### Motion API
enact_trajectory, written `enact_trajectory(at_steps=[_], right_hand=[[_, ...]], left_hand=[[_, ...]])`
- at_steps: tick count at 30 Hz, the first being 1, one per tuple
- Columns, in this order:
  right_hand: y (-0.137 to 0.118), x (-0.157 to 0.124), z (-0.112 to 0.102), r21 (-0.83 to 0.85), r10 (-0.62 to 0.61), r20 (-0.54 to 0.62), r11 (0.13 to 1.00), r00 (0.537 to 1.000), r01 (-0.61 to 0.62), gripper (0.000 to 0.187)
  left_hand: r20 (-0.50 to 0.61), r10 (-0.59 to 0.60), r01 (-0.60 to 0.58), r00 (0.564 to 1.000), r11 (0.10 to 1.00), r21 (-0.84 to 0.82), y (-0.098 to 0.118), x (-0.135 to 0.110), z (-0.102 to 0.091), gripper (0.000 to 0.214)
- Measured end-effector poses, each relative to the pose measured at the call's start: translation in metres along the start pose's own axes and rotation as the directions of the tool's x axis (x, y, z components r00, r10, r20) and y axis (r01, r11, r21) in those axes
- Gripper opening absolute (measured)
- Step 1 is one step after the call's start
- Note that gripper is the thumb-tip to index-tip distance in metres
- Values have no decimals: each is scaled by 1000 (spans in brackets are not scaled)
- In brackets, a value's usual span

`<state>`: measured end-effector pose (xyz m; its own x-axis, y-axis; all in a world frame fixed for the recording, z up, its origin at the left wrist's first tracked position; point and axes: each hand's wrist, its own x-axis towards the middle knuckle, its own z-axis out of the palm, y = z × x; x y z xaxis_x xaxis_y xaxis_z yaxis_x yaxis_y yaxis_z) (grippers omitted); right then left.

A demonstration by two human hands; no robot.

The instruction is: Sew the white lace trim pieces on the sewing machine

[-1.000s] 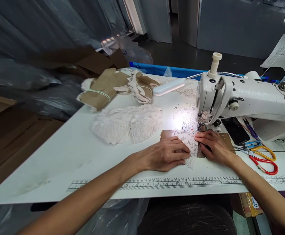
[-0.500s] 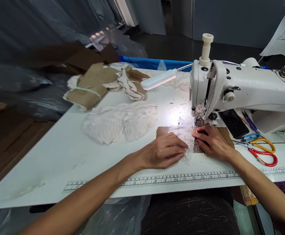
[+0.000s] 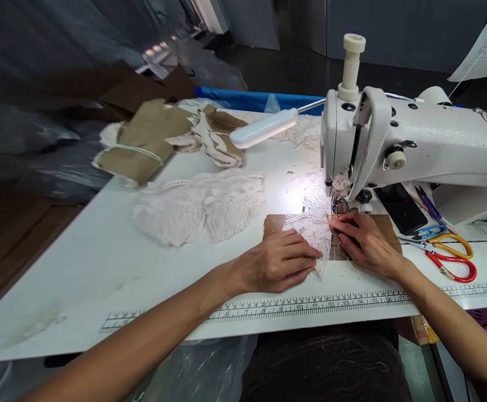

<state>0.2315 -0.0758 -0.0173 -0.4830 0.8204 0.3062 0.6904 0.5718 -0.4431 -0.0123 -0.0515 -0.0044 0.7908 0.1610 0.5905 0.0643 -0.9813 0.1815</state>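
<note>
A white lace piece [image 3: 310, 223] lies under the needle area of the white sewing machine [image 3: 347, 134], on a brown plate. My left hand [image 3: 279, 259] rests over the lace from the left, palm down, fingers laid flat on it. My right hand [image 3: 366, 243] is close to the presser foot [image 3: 334, 205], with its index fingertip and thumb drawn together at the lace's right edge. What lies under those fingertips is partly hidden. A lamp [image 3: 264, 128] lights the lace from the left.
Gathered lace pieces [image 3: 203, 209] lie left of my hands, with tied tan bundles [image 3: 136, 142] behind. At right are a black phone [image 3: 400, 208] and red and yellow handled scissors [image 3: 452, 254]. A printed ruler [image 3: 302, 307] runs along the table's front edge.
The camera view has shifted slightly. Both hands stay at the lace. A small white and red tag seen by my right fingertips earlier no longer shows.
</note>
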Motion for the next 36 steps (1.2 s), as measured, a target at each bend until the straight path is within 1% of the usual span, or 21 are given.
enact_trajectory(at_steps=[3,5,7,9,12,16,21,25,32,36], right_hand=[[3,-2,-5,119,22,-55,993,998,-15,39],[5,-3,-7,128,-40,-59,991,997,47,37],[6,-4,-7,87,-126,-24,988,992,127,34],[6,-4,-5,25,-182,17,983,983,181,32],[7,-4,-3,-47,-204,41,977,978,206,32],[5,-4,-3,-79,-192,53,977,980,196,34],[4,-5,-4,-74,-153,70,985,986,158,35],[4,-5,-3,-67,-127,84,989,988,132,35],[4,-6,-2,-54,-123,77,990,989,127,33],[3,-6,-2,-53,-120,75,991,990,124,33]], left_hand=[[-7,-1,1,1000,1000,12,-1,1,0,12],[-9,-4,4,1000,1000,15,-1,1,0,11],[-13,-4,4,1000,1000,18,0,0,0,11],[-14,-10,10,1000,1000,23,0,0,0,11],[-11,-27,27,1000,999,21,1,-2,0,12],[-12,-19,20,1000,999,35,0,-5,3,12],[-56,4,-1,998,998,59,-2,-6,4,12],[-27,-4,6,1000,998,59,0,-3,-1,9],[-17,3,-3,1000,1000,17,0,-1,-3,11],[-17,24,-25,1000,998,-59,2,-1,-3,10]])
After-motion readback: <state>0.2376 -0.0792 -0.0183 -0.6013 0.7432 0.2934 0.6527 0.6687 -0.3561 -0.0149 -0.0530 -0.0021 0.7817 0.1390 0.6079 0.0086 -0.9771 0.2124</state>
